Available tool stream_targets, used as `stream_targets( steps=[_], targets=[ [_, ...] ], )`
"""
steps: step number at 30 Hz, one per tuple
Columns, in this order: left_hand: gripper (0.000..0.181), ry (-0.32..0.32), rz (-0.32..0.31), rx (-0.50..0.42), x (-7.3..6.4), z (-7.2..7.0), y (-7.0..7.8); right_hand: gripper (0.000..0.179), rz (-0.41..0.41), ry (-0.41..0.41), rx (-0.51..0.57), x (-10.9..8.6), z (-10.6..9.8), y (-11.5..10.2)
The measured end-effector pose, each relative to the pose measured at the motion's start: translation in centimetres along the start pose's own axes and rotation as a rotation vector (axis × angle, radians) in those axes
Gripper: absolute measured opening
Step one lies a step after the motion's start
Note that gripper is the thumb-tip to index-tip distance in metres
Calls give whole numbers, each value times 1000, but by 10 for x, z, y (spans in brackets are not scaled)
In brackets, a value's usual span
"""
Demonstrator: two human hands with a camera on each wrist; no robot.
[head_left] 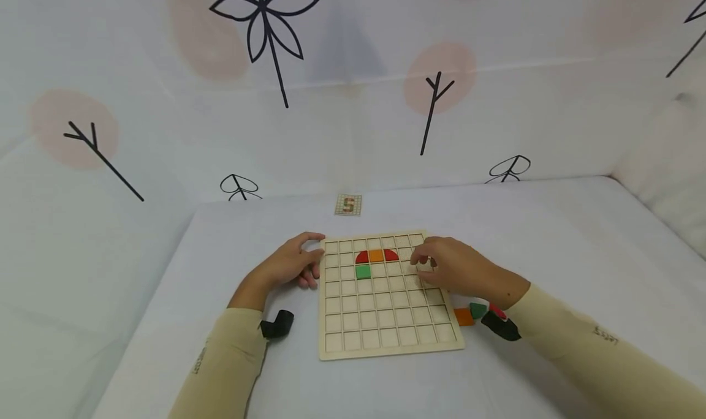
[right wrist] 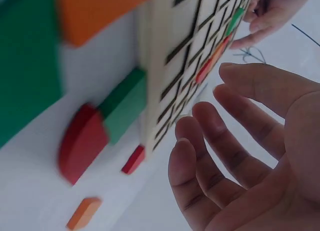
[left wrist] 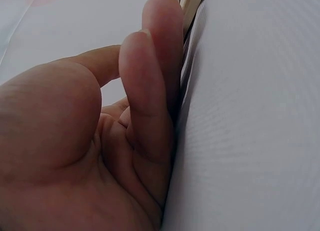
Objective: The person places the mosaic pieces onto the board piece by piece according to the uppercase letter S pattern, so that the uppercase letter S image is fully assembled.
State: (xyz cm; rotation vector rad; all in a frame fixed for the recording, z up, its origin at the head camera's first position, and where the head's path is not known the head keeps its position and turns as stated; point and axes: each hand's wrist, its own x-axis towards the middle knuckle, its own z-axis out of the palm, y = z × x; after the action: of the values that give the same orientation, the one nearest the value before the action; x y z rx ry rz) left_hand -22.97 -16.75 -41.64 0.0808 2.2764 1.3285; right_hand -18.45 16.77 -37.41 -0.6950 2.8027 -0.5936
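A pale wooden grid board lies on the white table. Set in its upper cells are a red quarter-round piece, an orange square and a second red quarter-round in a row. One green square sits below the left red piece. My left hand rests on the table, thumb and forefinger at the board's upper left edge. Over the board's right side hovers my right hand, fingers loosely bent. The right wrist view shows nothing between the fingers of that hand.
Loose pieces lie right of the board, partly behind the right forearm: an orange piece, a green one and a red one. Beyond the board lies a small card with an S-shaped pattern. A patterned cloth hangs behind the table.
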Motion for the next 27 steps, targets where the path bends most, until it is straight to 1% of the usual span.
stream_targets(
  steps=[4,8,13,19,23,27],
  targets=[
    [46,2,0,2,0,0,0,15,20,-5,-30,-13,-2,9],
    [46,0,5,4,0,0,-1,16,13,1,-75,-25,-1,18],
    [46,1,5,4,0,1,0,21,18,-10,-68,-42,-1,27],
    [46,-7,6,-4,-2,0,1,17,2,-23,-118,-62,-4,34],
    [46,-10,11,-7,-1,0,0,22,1,-40,-103,-72,-3,41],
    [46,-8,11,0,0,0,-1,26,3,-62,-87,-77,-3,45]
  ],
)
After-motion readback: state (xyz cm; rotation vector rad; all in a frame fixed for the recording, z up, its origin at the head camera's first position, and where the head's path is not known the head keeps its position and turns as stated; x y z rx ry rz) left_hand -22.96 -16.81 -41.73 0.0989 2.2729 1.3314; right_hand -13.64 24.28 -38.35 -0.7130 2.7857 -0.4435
